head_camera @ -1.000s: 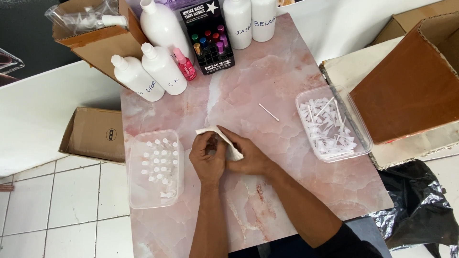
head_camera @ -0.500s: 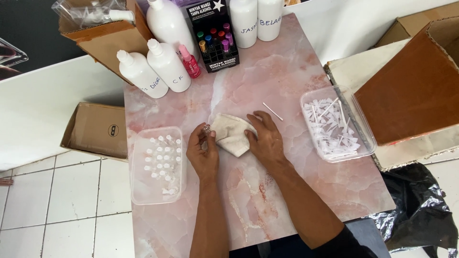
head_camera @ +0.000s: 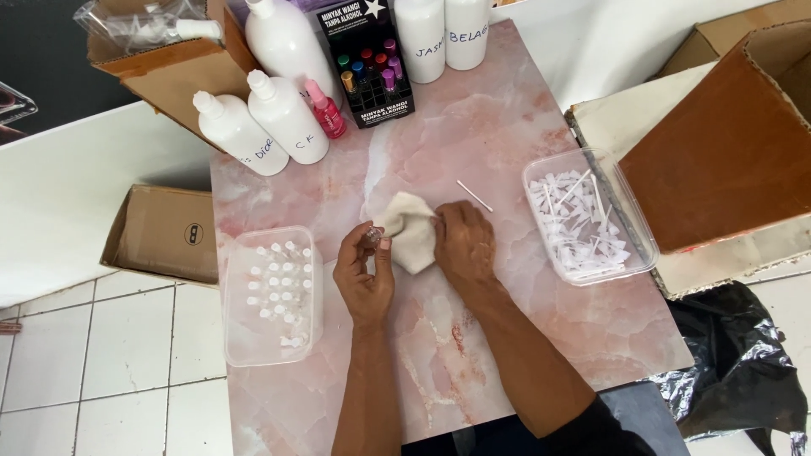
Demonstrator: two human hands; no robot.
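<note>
My left hand (head_camera: 365, 274) pinches a small clear glass vial (head_camera: 371, 236) between thumb and fingers near the middle of the pink marble tabletop (head_camera: 507, 118). My right hand (head_camera: 463, 243) grips a crumpled cream cloth (head_camera: 410, 236), pressed against the vial. A thin white plastic stick (head_camera: 475, 195) lies on the table just beyond my right hand.
A clear tray of several small vials (head_camera: 272, 295) sits at the left, a clear tray of white plastic sticks (head_camera: 583, 221) at the right. White bottles (head_camera: 283, 114), a pink bottle (head_camera: 325, 110) and a black display box (head_camera: 369, 63) stand at the back. Cardboard boxes (head_camera: 726, 143) flank the table.
The cloth has bunched up under my right hand, and my left hand has lifted a small vial against it. Both hands shifted slightly toward the table's centre.
</note>
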